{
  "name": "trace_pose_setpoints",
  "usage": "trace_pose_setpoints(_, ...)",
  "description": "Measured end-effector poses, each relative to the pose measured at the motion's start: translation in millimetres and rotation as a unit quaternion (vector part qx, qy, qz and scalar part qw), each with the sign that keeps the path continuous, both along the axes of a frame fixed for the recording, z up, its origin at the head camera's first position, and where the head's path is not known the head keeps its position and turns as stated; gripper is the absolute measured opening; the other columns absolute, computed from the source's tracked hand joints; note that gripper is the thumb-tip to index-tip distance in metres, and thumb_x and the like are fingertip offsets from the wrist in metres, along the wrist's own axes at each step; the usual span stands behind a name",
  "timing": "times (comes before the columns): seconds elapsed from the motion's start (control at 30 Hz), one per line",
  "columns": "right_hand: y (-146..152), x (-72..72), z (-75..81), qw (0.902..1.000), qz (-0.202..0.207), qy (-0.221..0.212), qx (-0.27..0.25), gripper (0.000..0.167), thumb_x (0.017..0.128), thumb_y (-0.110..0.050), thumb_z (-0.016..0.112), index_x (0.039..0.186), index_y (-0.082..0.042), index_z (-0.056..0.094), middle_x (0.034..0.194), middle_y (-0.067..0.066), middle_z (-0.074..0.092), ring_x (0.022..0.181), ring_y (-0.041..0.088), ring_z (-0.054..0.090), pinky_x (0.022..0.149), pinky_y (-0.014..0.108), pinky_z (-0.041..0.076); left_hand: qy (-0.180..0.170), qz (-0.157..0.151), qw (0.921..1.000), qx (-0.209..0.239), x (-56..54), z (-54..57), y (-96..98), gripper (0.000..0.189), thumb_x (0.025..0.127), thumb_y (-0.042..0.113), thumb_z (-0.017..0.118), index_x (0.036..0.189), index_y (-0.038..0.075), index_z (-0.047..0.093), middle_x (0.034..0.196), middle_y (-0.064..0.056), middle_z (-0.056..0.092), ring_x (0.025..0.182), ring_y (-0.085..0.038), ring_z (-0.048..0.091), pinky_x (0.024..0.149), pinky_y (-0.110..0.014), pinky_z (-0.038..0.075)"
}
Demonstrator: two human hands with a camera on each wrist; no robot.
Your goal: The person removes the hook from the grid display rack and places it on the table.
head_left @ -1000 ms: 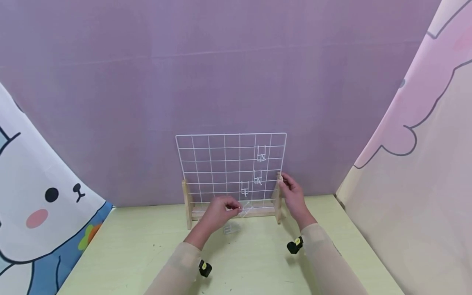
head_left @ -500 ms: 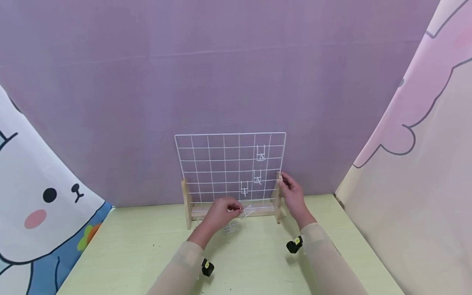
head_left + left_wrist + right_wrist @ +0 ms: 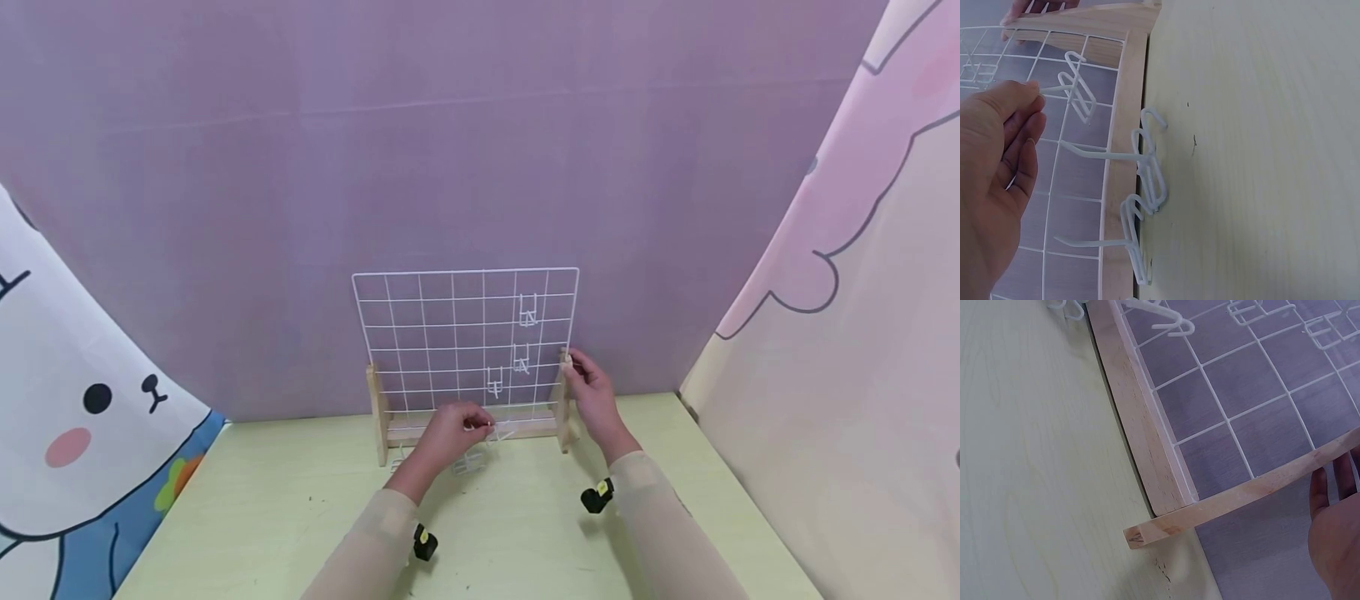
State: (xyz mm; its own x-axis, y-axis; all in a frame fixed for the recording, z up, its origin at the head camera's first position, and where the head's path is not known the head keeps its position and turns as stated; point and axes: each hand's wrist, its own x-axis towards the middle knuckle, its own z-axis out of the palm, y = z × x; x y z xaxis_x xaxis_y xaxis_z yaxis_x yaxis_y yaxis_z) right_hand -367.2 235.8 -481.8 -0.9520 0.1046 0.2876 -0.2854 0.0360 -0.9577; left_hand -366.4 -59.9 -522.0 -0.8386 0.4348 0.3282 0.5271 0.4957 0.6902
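A white wire grid panel (image 3: 465, 271) stands upright in a light wooden stand (image 3: 378, 417). Between thumb and fingertips, my left hand (image 3: 453, 433) pinches the prong of a white wire hook (image 3: 1057, 89). That hook overlaps the grid's lower rows, with its bent loops facing the panel. My right hand (image 3: 596, 408) grips the stand's right wooden post (image 3: 1241, 494) near its top, thumb in front and fingers behind. Three similar hooks hang on the right half of the grid: an upper hook (image 3: 528, 312), a middle hook (image 3: 521, 360) and a lower hook (image 3: 495, 383).
On the pale table (image 3: 300, 517), a loose hook (image 3: 468, 464) lies before the stand, and another hook (image 3: 397, 458) lies by my left wrist. A purple backdrop (image 3: 225, 250) rises close behind. Patterned cloths border the left and right sides.
My left hand and forearm have shifted slightly right and down with the pinched hook, uncovering the loose hook by the wrist. My right hand keeps its grip on the post.
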Motion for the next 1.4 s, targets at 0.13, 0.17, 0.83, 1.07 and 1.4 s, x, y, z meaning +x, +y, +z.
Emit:
trace_pose_setpoints(0.13,-0.6,-0.8,0.1,1.0000,0.000,0.006,-0.006,0.043,0.115,-0.009,0.060,0.157,-0.001,0.057,0.148,0.028,0.060,0.125,0.032,0.059,0.100,0.023,0.057,-0.009,0.005,0.9998,-0.014,-1.1,-2.0,0.6,0.006,0.102,0.013,0.082,0.108,0.013,0.084,0.096,0.012,0.076,0.090,-0.006,0.069,0.084,-0.029,0.060)
trace_pose_setpoints(0.17,-0.7,-1.0,0.2,1.0000,-0.001,0.006,-0.006,0.043,0.114,-0.009,0.060,0.157,-0.001,0.057,0.148,0.028,0.060,0.125,0.033,0.059,0.100,0.024,0.057,-0.011,0.005,0.9998,-0.017,-1.4,-2.6,0.8,0.006,0.102,0.013,0.082,0.108,0.013,0.084,0.096,0.012,0.076,0.090,-0.006,0.069,0.084,-0.029,0.060)
trace_pose_setpoints(0.83,5.2,-18.9,-22.0,0.9998,-0.018,0.006,0.004,0.044,0.115,-0.015,0.061,0.158,-0.006,0.058,0.149,0.023,0.061,0.120,0.019,0.060,0.097,0.019,0.055,-0.019,0.003,0.9991,-0.037,-11.7,-18.5,2.0,0.007,0.100,0.009,0.082,0.107,0.009,0.084,0.095,0.011,0.075,0.089,-0.007,0.069,0.083,-0.028,0.061)
trace_pose_setpoints(1.07,5.0,-20.0,-24.8,0.9995,-0.020,0.024,0.006,0.042,0.115,-0.015,0.063,0.156,-0.005,0.060,0.147,0.023,0.062,0.115,0.013,0.061,0.097,0.018,0.055,-0.024,0.008,0.9986,-0.046,-12.6,-21.5,3.3,0.008,0.100,0.008,0.082,0.108,0.008,0.083,0.096,0.009,0.076,0.089,-0.007,0.069,0.083,-0.029,0.062)
trace_pose_setpoints(1.4,6.6,-19.3,-24.4,0.9998,-0.015,0.002,0.011,0.045,0.116,-0.020,0.062,0.159,-0.010,0.058,0.152,0.017,0.060,0.123,0.018,0.060,0.101,0.019,0.055,0.005,0.026,0.9961,-0.084,-16.6,-28.1,4.7,0.006,0.098,0.010,0.084,0.104,0.013,0.083,0.094,0.009,0.076,0.087,-0.006,0.069,0.081,-0.027,0.061)
